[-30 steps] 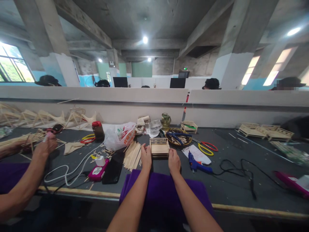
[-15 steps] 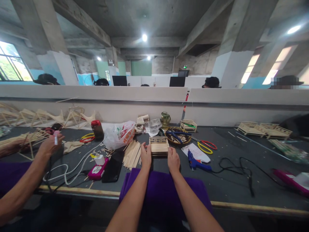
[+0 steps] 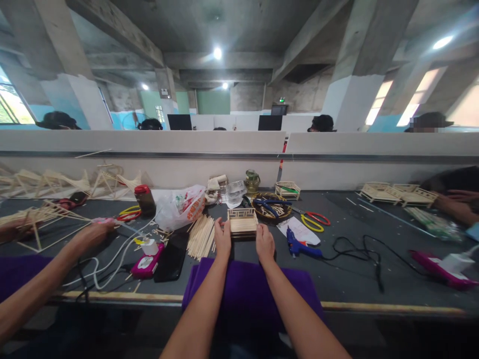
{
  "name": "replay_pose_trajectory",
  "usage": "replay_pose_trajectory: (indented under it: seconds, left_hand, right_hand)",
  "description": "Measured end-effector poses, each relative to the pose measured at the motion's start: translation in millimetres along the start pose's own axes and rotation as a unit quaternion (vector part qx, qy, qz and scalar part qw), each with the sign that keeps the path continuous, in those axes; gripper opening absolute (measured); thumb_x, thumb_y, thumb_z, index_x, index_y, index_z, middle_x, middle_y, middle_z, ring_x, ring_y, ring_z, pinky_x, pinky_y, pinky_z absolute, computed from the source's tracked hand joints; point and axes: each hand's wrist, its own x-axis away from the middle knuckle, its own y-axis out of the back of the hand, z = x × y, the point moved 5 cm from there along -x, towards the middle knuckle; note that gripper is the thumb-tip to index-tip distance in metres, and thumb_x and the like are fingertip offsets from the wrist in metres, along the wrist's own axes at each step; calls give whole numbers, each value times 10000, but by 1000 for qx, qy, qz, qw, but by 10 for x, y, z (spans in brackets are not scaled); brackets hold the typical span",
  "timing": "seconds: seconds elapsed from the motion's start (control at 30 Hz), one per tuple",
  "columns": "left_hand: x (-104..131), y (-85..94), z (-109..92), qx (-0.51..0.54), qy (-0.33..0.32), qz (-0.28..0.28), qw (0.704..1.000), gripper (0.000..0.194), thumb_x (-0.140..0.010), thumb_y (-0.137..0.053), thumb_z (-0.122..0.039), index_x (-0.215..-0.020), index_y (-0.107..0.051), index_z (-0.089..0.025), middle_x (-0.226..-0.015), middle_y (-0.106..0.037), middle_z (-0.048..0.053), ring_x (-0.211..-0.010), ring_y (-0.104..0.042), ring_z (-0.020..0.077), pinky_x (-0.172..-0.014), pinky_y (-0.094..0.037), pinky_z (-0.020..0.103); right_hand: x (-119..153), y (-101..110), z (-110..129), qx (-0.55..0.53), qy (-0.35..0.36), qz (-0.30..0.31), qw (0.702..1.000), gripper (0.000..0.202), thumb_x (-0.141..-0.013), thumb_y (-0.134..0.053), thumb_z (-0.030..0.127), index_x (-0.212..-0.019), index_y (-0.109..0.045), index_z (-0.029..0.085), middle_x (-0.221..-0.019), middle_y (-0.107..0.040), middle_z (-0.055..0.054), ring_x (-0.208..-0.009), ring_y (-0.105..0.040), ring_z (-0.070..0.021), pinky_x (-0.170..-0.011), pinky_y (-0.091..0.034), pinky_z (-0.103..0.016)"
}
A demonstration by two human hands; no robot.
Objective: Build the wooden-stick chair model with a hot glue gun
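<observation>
Between my hands is a small model bench made of thin wooden sticks (image 3: 242, 224), with a lattice back along its far side. My left hand (image 3: 223, 238) grips its left end, and my right hand (image 3: 265, 242) grips its right end. The fingers of both are closed on the edges; the underside is hidden. A folded purple cloth (image 3: 254, 284) lies under my forearms. Just left of my left hand is a pile of loose wooden sticks (image 3: 200, 237). To the right of my right hand lies a blue glue gun (image 3: 301, 246) beside a white paper (image 3: 295, 228).
A round basket (image 3: 271, 207), a green jug (image 3: 252, 182) and scissors (image 3: 313, 221) stand or lie beyond my hands. Leftward are a plastic bag (image 3: 183, 204), a black phone (image 3: 170, 260) and a pink power strip (image 3: 148, 262). A co-worker's hand (image 3: 99, 230) works at far left.
The view has shifted slightly, so most things sit a little further left. My hands still hold the bench. The left co-worker's hand has moved right; another person's arm shows at far right.
</observation>
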Motion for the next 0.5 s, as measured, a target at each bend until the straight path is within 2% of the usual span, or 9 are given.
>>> replay_pose_trajectory:
  seconds: [0.5]
  left_hand:
    - [12, 4, -26, -2, 4, -3, 1000, 484, -891, -449, -509, -1213, -539, -158, -1019, -650, 102, -874, -624, 227, -825, -469, 359]
  right_hand:
    - [-5, 19, 5, -3, -7, 5, 1000, 501, -973, -249, 482, -1096, -643, 197, -965, -704, -102, -894, -598, -241, -757, -377, -310]
